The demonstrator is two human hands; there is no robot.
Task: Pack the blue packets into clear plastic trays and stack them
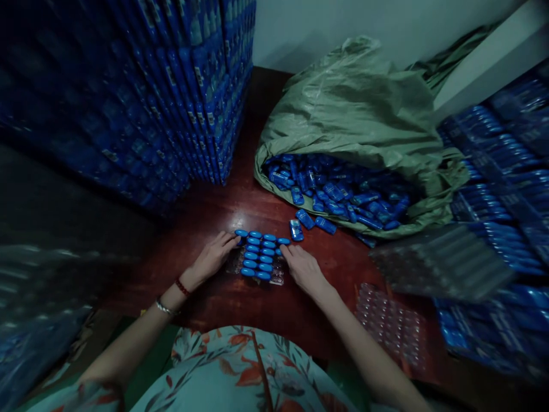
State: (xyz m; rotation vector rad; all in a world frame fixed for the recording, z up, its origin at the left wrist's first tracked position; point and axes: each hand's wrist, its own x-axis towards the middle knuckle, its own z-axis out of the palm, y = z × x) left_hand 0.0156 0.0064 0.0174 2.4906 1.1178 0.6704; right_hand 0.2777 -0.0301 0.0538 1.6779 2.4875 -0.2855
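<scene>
A clear plastic blister tray (pixel 278 276) lies on the table before me, with small glossy blue packs (pixel 258 257) standing in two columns. At the upper left corner, the bent fingers of my left hand (pixel 217 253) close on a blue pack (pixel 241 233). My right hand (pixel 302 269) is closed at the tray's right side, thumb and fingers against a blue pack (pixel 283 241). Its fingertips are partly hidden. Just beyond it lie three loose blue packs, the closest one (pixel 295 230) showing a printed face.
An open green woven sack (pixel 355 109) spills many blue packs at the back. Tall stacks of filled blue trays (pixel 206 103) rise at left, more (pixel 510 200) at right. Empty clear trays (pixel 392 326) lie on the red-brown table (pixel 197 212) at right, another stack (pixel 446 260) above them.
</scene>
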